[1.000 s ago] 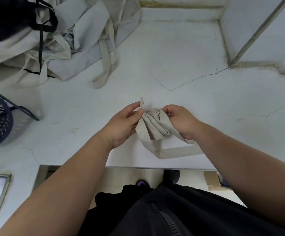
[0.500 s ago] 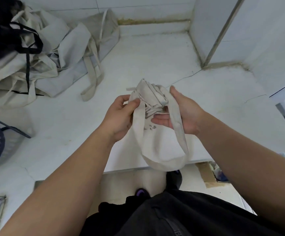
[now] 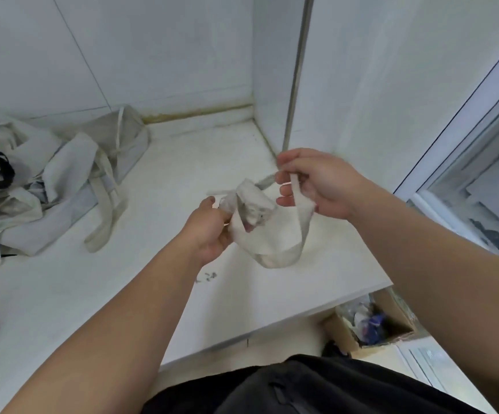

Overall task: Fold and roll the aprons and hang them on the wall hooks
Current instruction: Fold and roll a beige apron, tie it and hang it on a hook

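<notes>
L hand (image 3: 209, 231) grips rolled apron (image 3: 252, 204), R hand (image 3: 316, 183) holds strap (image 3: 304, 231) (prob. pinched).

Rolled apron (image 3: 252, 204) between both hands (image 3: 209, 231), strap (image 3: 297, 201) looped.

Likely back-of-house utility room: tiled walls (image 3: 158, 55), white counter (image 3: 182, 156), apron pile (image 3: 48, 186).

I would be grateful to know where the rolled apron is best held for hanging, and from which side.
Probably by the top of the strap loop, from above on the right, where the right hand pinches it: the loop hangs open beneath the rolled apron, leaving room to hang it. The left hand grips the roll from the left, which should stop it unrolling.
</notes>
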